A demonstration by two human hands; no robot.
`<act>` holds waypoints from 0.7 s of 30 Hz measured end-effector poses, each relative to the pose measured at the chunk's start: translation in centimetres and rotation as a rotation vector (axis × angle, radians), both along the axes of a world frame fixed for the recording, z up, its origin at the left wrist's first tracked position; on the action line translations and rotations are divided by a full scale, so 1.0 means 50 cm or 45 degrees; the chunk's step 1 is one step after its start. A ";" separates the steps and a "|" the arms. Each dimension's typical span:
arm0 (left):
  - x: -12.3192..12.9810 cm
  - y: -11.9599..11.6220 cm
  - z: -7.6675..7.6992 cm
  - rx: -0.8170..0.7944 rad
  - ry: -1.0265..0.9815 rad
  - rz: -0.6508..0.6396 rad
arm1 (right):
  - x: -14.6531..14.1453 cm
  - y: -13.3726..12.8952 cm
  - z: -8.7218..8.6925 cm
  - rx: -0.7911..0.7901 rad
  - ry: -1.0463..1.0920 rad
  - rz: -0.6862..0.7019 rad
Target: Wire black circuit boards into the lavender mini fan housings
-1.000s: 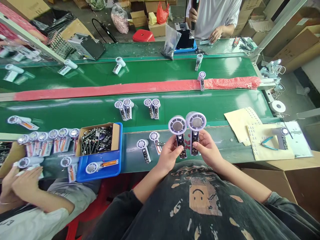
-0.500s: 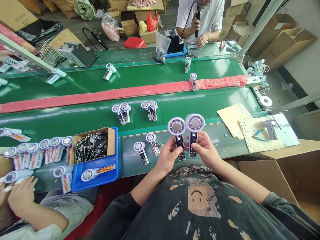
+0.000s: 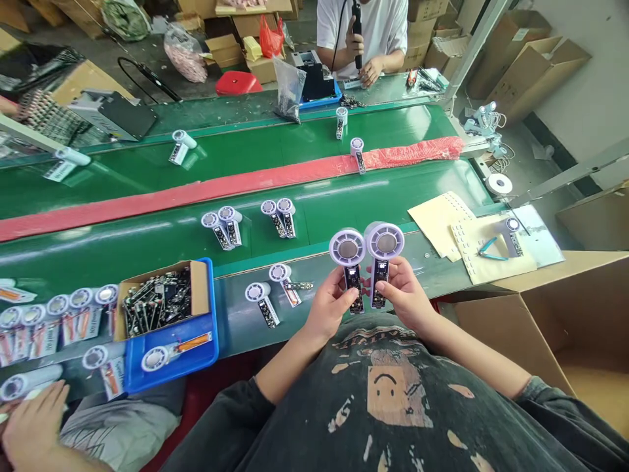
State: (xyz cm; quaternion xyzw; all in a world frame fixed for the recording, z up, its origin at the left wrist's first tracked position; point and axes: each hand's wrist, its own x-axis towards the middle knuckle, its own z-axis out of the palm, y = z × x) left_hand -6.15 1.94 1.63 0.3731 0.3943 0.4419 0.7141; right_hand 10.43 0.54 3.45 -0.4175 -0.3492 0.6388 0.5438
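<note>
My left hand (image 3: 328, 305) grips a purple handheld fan (image 3: 347, 248) by its handle, thumb on the bare circuit board. A second handheld fan (image 3: 384, 241), alike in colour and with its board also exposed, is held by my right hand (image 3: 400, 292). Both fans stand upright side by side in front of my chest, their round heads touching or nearly so. To the left on the bench lie a fan with its board showing (image 3: 262, 305) and another fan (image 3: 281, 274) with an orange part in its handle. A loose circuit board (image 3: 299, 286) rests by that one.
A blue tray (image 3: 215, 314) at left bears a cardboard box (image 3: 199, 288) of circuit boards. Beyond runs a green conveyor belt (image 3: 324, 216) with several fans. Yellow sheets, pliers (image 3: 490, 250) and an open carton (image 3: 540, 328) are at right. Co-workers sit at left and across.
The view has swung rightward, so the bench and belt sit further left in the picture. Both hands still hold the two fans in nearly the same pose.
</note>
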 end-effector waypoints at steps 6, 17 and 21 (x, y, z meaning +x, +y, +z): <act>0.082 -0.019 0.011 0.026 0.036 0.084 | 0.080 0.005 0.007 0.047 0.028 0.090; 0.246 -0.056 0.009 -0.045 0.132 0.205 | 0.240 0.000 -0.016 -0.017 0.055 0.178; 0.292 -0.063 0.011 -0.059 0.118 0.245 | 0.282 0.004 -0.019 -0.033 0.064 0.227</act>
